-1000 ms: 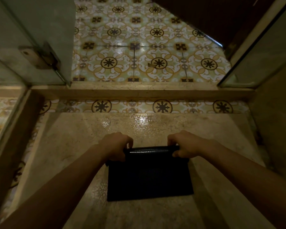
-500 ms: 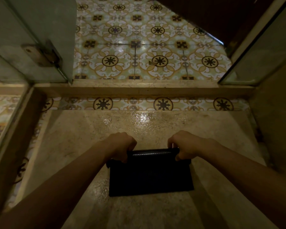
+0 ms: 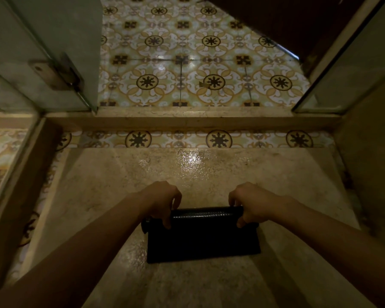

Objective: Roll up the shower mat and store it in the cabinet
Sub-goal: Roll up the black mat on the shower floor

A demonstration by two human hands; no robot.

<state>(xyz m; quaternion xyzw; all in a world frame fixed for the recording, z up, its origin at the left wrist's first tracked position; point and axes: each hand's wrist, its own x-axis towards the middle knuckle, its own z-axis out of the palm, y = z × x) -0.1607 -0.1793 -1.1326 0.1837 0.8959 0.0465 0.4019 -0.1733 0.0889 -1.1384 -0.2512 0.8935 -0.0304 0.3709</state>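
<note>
My left hand (image 3: 162, 201) and right hand (image 3: 250, 202) each close their grip over one end of the rolled part of the black shower mat (image 3: 203, 236), fingers curled over its top. The roll's long axis runs left to right between them, with the unrolled flap lying flat toward me on the wet shower floor (image 3: 187, 170). Both forearms reach forward, about level, so rolling likely proceeds toward me; no cabinet is in view.

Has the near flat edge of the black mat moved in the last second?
No. The shower mat's near edge has stayed put on the stone floor; only the rolled part has come closer.
</note>
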